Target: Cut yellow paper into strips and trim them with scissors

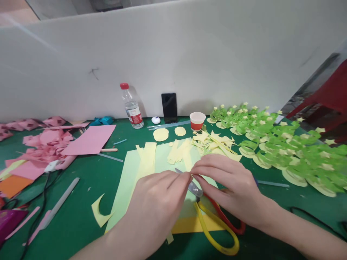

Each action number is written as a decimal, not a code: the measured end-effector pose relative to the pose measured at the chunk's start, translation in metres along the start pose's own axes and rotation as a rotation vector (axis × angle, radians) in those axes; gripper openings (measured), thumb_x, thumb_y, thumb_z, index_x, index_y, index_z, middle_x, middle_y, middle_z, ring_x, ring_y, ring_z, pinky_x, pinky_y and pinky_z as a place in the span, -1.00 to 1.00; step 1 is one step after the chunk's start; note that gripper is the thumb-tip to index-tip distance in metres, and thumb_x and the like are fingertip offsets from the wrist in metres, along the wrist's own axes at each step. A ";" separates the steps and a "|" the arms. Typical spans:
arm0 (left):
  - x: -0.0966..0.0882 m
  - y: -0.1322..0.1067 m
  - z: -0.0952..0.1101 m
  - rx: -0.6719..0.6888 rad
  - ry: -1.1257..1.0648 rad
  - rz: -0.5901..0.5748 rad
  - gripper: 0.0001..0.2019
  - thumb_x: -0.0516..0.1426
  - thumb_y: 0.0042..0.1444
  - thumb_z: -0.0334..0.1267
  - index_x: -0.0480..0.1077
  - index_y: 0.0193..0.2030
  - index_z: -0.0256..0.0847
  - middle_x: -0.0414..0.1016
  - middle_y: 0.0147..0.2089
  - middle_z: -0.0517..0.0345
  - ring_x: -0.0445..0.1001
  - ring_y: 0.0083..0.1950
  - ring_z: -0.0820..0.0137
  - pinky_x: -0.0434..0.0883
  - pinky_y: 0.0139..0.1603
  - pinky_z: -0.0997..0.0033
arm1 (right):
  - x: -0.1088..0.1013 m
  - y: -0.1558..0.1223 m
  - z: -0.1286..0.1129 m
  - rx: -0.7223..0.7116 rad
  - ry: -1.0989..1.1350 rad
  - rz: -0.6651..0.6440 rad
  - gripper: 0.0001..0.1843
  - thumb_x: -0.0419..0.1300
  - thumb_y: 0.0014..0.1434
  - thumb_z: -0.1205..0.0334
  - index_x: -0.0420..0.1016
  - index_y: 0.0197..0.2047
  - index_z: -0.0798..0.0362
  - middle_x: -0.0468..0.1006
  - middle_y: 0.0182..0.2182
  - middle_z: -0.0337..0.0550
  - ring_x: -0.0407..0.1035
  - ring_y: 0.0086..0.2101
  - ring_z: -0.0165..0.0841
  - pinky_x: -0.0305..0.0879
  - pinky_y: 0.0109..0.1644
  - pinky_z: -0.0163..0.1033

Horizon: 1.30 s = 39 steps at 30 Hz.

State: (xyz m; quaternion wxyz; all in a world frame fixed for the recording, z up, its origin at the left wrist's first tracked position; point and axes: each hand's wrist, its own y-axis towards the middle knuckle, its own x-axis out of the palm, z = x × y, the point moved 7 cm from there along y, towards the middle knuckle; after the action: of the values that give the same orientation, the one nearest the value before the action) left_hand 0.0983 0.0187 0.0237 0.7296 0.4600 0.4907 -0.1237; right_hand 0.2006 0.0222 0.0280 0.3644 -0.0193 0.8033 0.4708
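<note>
Fingers: both hands' fingertips are meeting tip to tip in a closed pinch; whatever is sitting between them is covered, so I cannot tell what they are gripping.
Left hand (162, 202): reaching in over the paper, thumb and forefinger pressing together.
Right hand (230, 184): pinching opposite, partly covering the scissors.
Scissors (198, 195): lying on the paper below the fingertips, blade tip pointing away to the left, yellow and red handles pointing toward the person.
Paper: a pale green sheet (123, 191) is lying in front of the person, with a darker yellow sheet (187, 225) showing at its near edge.
Strips: light yellow strips (148, 155) are lying on the green sheet.
Scraps: yellow offcuts (214, 141) are heaping up near the cup (197, 121); a crescent scrap (99, 213) is lying left of the left hand.
Rounds: two yellow paper circles (161, 134) are lying beyond the green sheet.
Back: a bottle (133, 112) and a phone (169, 108) are standing by the white wall (168, 54).
Right side: curly green paper trees (271, 133) are standing in rows, wearing yellow stars.
Left side: pink paper (90, 140) is lying on the green table (100, 180).
</note>
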 end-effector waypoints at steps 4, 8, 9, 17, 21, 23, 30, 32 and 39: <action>0.002 -0.001 0.001 0.007 -0.018 -0.018 -0.88 -0.02 0.12 -0.48 0.31 -0.33 -0.28 0.48 -0.46 0.14 0.44 -0.50 0.39 0.35 -0.55 0.44 | -0.005 0.001 -0.004 -0.029 -0.018 0.018 -0.86 0.10 0.08 0.48 0.47 -0.42 0.21 0.56 -0.47 -0.08 0.42 -0.41 -0.43 0.35 -0.29 -0.38; 0.000 -0.001 0.002 0.019 -0.026 0.007 -0.88 -0.02 0.12 -0.48 0.31 -0.28 -0.29 0.48 -0.46 0.15 0.43 -0.51 0.41 0.35 -0.55 0.46 | -0.008 0.002 -0.007 -0.063 -0.036 0.006 -0.88 0.11 0.07 0.47 0.46 -0.40 0.19 0.57 -0.46 -0.12 0.43 -0.40 -0.44 0.34 -0.28 -0.40; -0.002 -0.001 0.002 0.013 -0.029 0.018 -0.88 -0.02 0.11 -0.48 0.32 -0.28 -0.30 0.48 -0.46 0.15 0.43 -0.50 0.41 0.36 -0.54 0.46 | -0.008 0.002 -0.007 -0.060 -0.029 -0.005 -0.89 0.11 0.07 0.46 0.46 -0.41 0.18 0.56 -0.47 -0.14 0.43 -0.40 -0.44 0.34 -0.29 -0.40; -0.007 -0.001 0.006 0.029 0.024 0.047 -0.87 -0.01 0.10 -0.50 0.33 -0.27 -0.31 0.50 -0.46 0.13 0.45 -0.50 0.41 0.37 -0.54 0.47 | -0.007 0.004 -0.005 -0.024 -0.079 -0.002 -0.85 0.07 0.10 0.46 0.39 -0.45 0.13 0.54 -0.52 -0.14 0.43 -0.46 -0.42 0.33 -0.41 -0.37; -0.018 -0.002 0.001 -0.011 0.070 0.083 -0.89 0.01 0.11 -0.48 0.33 -0.32 -0.27 0.51 -0.46 0.14 0.47 -0.48 0.41 0.37 -0.52 0.49 | -0.012 0.008 0.009 0.010 -0.179 0.039 -0.86 0.07 0.08 0.48 0.34 -0.43 0.07 0.53 -0.50 -0.17 0.42 -0.46 -0.41 0.34 -0.42 -0.35; -0.026 -0.001 -0.001 -0.021 0.112 0.124 -0.92 0.03 0.12 -0.43 0.33 -0.31 -0.26 0.50 -0.48 0.15 0.47 -0.49 0.41 0.35 -0.55 0.49 | -0.017 0.011 0.020 0.023 -0.254 0.062 -0.83 0.08 0.06 0.50 0.31 -0.43 0.04 0.52 -0.50 -0.19 0.42 -0.46 -0.39 0.34 -0.43 -0.32; -0.049 -0.003 -0.014 -0.094 0.200 0.227 -0.91 0.04 0.11 -0.40 0.33 -0.31 -0.15 0.50 -0.46 0.25 0.44 -0.50 0.46 0.41 -0.45 0.47 | -0.051 0.016 0.056 0.066 -0.425 0.218 -0.84 0.08 0.06 0.47 0.31 -0.45 0.01 0.49 -0.51 -0.13 0.41 -0.49 -0.31 0.34 -0.45 -0.20; -0.056 -0.009 -0.019 -0.137 0.190 0.251 -0.92 0.06 0.10 -0.37 0.34 -0.31 -0.10 0.50 -0.44 0.29 0.44 -0.49 0.46 0.41 -0.43 0.45 | -0.062 0.015 0.067 0.141 -0.444 0.229 -0.85 0.05 0.09 0.43 0.32 -0.43 -0.01 0.48 -0.48 -0.09 0.40 -0.47 -0.27 0.33 -0.43 -0.15; -0.066 -0.010 -0.025 -0.203 0.159 0.237 -0.91 0.07 0.09 -0.35 0.38 -0.33 -0.12 0.53 -0.41 0.28 0.43 -0.46 0.47 0.41 -0.41 0.46 | -0.101 -0.007 0.114 0.464 -0.434 0.368 -0.84 0.00 0.17 0.17 0.40 -0.28 -0.11 0.47 -0.35 -0.12 0.40 -0.30 -0.12 0.32 -0.20 0.07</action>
State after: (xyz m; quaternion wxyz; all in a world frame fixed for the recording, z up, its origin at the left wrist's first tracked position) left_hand 0.0448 0.0156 0.0709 0.7407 0.4471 0.4990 0.0502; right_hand 0.3421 0.0750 0.0506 0.4304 0.3091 0.7827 0.3266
